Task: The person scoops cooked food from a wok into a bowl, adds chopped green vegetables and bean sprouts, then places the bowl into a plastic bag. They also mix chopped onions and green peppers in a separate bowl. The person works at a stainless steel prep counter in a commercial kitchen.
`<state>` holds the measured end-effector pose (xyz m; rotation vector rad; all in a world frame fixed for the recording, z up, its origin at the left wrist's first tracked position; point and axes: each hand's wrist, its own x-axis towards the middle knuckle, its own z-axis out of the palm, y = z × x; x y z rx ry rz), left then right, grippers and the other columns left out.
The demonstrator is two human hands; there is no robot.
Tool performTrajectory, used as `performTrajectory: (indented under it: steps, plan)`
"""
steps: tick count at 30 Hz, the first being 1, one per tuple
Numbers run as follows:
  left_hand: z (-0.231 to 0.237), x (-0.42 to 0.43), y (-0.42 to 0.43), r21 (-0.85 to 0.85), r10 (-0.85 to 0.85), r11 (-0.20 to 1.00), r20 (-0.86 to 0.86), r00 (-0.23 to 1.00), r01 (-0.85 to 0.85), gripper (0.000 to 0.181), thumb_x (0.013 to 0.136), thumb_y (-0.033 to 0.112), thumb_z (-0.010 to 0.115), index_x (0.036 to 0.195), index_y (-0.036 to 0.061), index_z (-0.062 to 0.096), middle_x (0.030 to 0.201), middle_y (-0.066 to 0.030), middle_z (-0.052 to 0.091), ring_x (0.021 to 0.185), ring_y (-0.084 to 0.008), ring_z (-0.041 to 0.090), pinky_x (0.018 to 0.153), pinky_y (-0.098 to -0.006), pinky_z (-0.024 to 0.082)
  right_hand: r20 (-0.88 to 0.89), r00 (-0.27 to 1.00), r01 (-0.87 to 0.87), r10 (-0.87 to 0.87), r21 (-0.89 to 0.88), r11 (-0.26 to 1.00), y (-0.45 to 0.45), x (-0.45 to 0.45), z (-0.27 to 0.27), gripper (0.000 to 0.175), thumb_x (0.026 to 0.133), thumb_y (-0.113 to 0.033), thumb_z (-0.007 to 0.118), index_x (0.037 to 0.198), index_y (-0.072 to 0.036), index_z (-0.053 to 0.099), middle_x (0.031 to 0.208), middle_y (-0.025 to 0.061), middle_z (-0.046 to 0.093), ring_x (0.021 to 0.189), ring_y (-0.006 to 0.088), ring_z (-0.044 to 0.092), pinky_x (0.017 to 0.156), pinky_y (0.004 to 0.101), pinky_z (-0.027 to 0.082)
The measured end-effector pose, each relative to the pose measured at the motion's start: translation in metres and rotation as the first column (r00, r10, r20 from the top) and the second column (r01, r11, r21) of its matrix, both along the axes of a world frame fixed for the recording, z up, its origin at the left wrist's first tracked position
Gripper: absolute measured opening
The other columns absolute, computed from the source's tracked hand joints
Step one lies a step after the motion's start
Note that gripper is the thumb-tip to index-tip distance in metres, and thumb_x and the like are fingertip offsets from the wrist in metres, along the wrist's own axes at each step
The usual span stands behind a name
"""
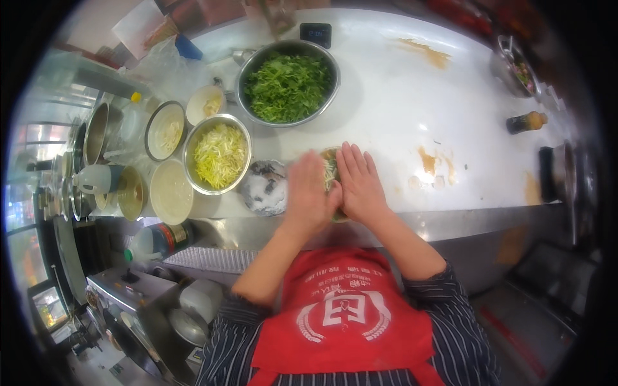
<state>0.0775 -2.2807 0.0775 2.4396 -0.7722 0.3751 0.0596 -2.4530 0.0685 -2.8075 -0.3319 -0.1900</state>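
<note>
Both my hands are over a small dish [333, 153] of cut pale and green vegetables [330, 172] at the table's front edge; they hide most of it. My left hand [311, 193], blurred, is flat with its fingers extended on the dish's left side. Opposite it lies my right hand [361, 186], palm down, fingers stretched and slightly spread. Neither hand visibly grips anything; whether the palms touch the food is hidden. Just left of my left hand sits a metal bowl of white powder [264, 190]. Beyond it stands a steel bowl of cut yellow-green stalks [219, 157].
A large steel bowl of chopped green leaves [289, 89] stands at the back, beside a digital clock [316, 35]. Several bowls [172, 191] crowd the left. A sauce bottle [526, 123] lies right, and brown stains [429, 161] mark the white tabletop [376, 106].
</note>
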Motion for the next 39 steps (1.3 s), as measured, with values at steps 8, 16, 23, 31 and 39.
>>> performTrajectory:
  steps: [8, 16, 23, 31, 39]
  plan:
    - [0.008, 0.004, -0.008, 0.146, -0.039, 0.988, -0.133, 0.99, 0.058, 0.074, 0.093, 0.042, 0.058, 0.142, -0.011, 0.04, 0.147, -0.0339, 0.04, 0.139, -0.0487, 0.036, 0.117, -0.0571, 0.024, -0.058, 0.996, -0.06, 0.064, 0.069, 0.996, -0.007, 0.0, 0.004, 0.064, 0.095, -0.029, 0.053, 0.147, 0.004, 0.039, 0.155, 0.0236, 0.036, 0.146, 0.0372, 0.031, 0.121, 0.0511, 0.02]
    - [0.018, -0.069, 0.032, -0.273, 0.242, 0.844, -0.573, 0.783, -0.461, 0.068, 0.089, 0.031, 0.072, 0.137, -0.0097, 0.045, 0.135, -0.0305, 0.054, 0.127, -0.0395, 0.054, 0.105, -0.048, 0.042, 0.186, 0.978, 0.024, -0.092, 0.34, 0.94, -0.048, -0.053, 0.038, 0.073, 0.088, -0.026, 0.064, 0.147, 0.006, 0.036, 0.152, 0.0285, 0.036, 0.143, 0.0461, 0.032, 0.117, 0.0562, 0.025]
    - [-0.023, -0.074, 0.01, -0.267, 0.074, 0.759, -0.87, 0.487, -0.593, 0.068, 0.082, 0.034, 0.081, 0.13, -0.0065, 0.052, 0.109, -0.0213, 0.07, 0.1, -0.0302, 0.07, 0.092, -0.0409, 0.053, -0.049, 0.995, -0.083, 0.091, 0.144, 0.986, -0.028, -0.029, 0.007, 0.079, 0.091, -0.037, 0.062, 0.15, 0.006, 0.031, 0.156, 0.0276, 0.031, 0.145, 0.045, 0.029, 0.119, 0.0562, 0.022]
    - [0.021, -0.015, -0.013, -0.006, 0.065, 0.998, -0.079, 0.995, -0.066, 0.08, 0.092, 0.041, 0.067, 0.146, -0.0089, 0.036, 0.147, -0.0306, 0.041, 0.139, -0.0461, 0.038, 0.117, -0.0525, 0.028, -0.043, 0.993, -0.097, 0.107, 0.186, 0.978, -0.036, -0.009, 0.024, 0.081, 0.09, -0.032, 0.062, 0.15, 0.009, 0.027, 0.157, 0.031, 0.026, 0.146, 0.0485, 0.024, 0.12, 0.0563, 0.018]
    - [0.081, 0.073, 0.073, -0.098, 0.268, 0.963, 0.214, 0.939, -0.252, 0.088, 0.086, 0.039, 0.071, 0.151, -0.0062, 0.031, 0.152, -0.0293, 0.038, 0.14, -0.0453, 0.037, 0.117, -0.0519, 0.027, 0.145, 0.989, -0.031, -0.019, 0.333, 0.942, -0.096, -0.036, 0.057, 0.077, 0.085, -0.012, 0.061, 0.151, 0.008, 0.028, 0.156, 0.0296, 0.029, 0.146, 0.0457, 0.026, 0.12, 0.054, 0.02]
